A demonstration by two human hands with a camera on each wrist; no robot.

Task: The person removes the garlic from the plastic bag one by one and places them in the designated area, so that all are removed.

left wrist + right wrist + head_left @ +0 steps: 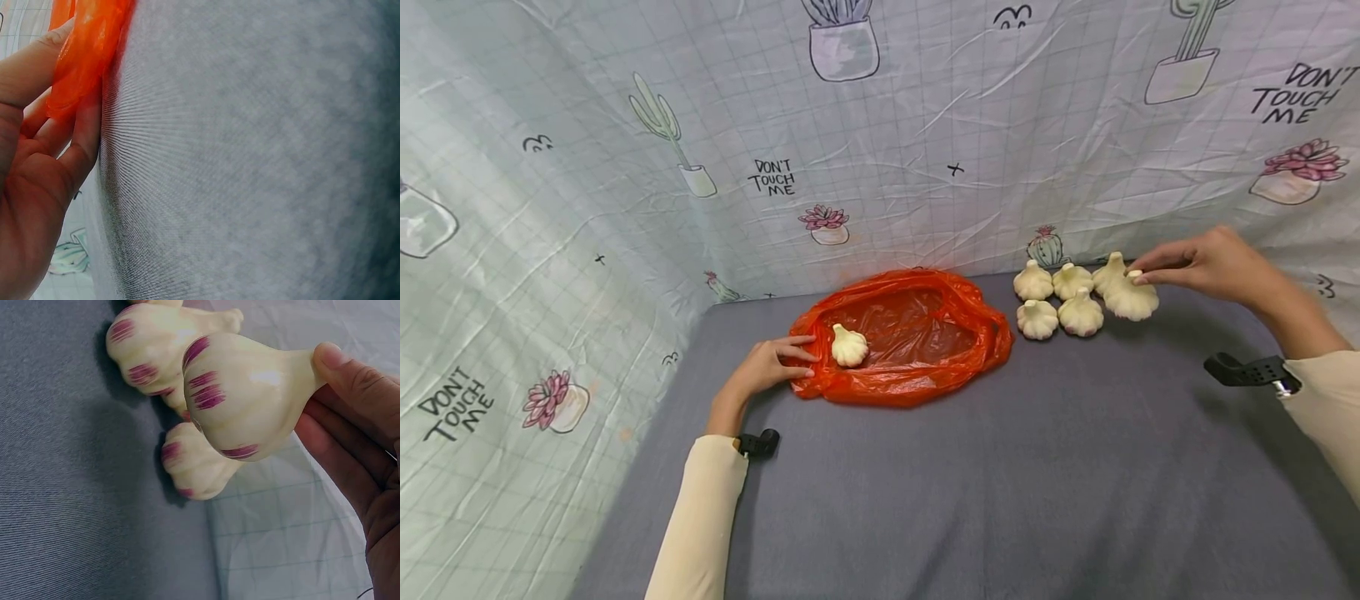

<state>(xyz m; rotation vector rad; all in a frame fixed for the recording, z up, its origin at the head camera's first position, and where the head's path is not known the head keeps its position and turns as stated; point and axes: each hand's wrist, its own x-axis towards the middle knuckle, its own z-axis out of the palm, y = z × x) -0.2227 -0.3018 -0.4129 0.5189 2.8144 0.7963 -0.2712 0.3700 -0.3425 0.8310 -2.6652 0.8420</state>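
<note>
A red plastic bag (pixel 910 392) lies spread on the table with its mouth facing up, and one garlic bulb (pixel 849 346) rests inside near its left end. My left hand (pixel 766 364) grips the bag's left rim; in the left wrist view the orange-looking plastic (pixel 87 56) lies between thumb and fingers. My right hand (pixel 1213 265) pinches a garlic bulb (pixel 1130 298) by its stem, held above the table. That bulb (pixel 244 397) shows purple streaks in the right wrist view. Several more garlic bulbs (pixel 1081 313) stand grouped just left of it.
The grey tabletop (pixel 880 500) stretches in front of the bag and the bulbs. A patterned curtain (pixel 895 125) with cactus drawings hangs right behind them, and continues down the left side.
</note>
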